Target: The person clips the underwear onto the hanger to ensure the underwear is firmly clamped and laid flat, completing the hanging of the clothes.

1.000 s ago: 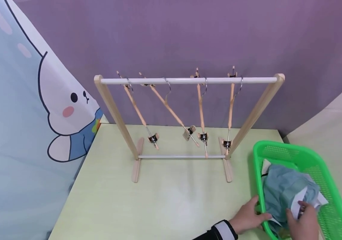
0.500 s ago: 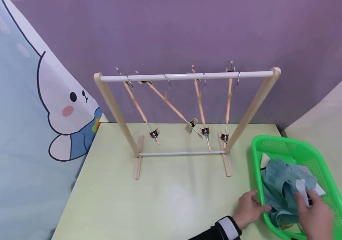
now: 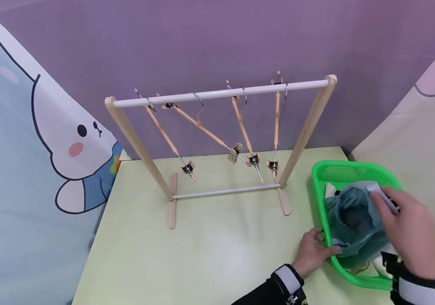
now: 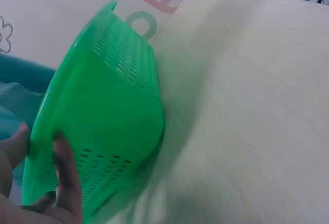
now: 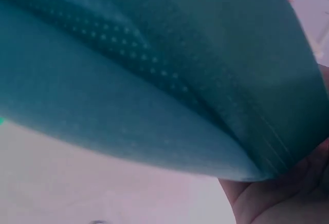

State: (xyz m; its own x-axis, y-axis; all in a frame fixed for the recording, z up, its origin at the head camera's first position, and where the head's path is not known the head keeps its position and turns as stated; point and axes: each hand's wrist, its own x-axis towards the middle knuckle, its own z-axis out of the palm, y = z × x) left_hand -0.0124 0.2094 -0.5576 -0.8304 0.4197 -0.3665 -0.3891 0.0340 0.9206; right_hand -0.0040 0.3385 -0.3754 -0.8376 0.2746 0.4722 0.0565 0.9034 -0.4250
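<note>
My left hand (image 3: 312,253) grips the near left side of a green plastic basket (image 3: 321,203). In the left wrist view its thumb lies over the basket rim (image 4: 69,64) with the fingers against the outer wall. Over the basket, my right hand (image 3: 413,228) pinches the white edge of a teal garment (image 3: 367,250). The garment sags open below those fingers, its lower part overlapping the basket in the head view. Close up, teal cloth (image 5: 118,116) with rows of pale dots fills most of the right wrist view.
A wooden rack with a white top bar (image 3: 221,94) stands behind on the pale table (image 3: 217,254). Several wooden clip hangers (image 3: 242,127) dangle from the bar without clothes. White cloth (image 3: 379,267) lies in the basket beneath the garment. A purple backdrop (image 3: 202,38) rises behind.
My right hand has lifted the teal garment's white edge up and to the right, spreading the cloth open. My left hand stays on the basket. The head view has shifted and tilted slightly.
</note>
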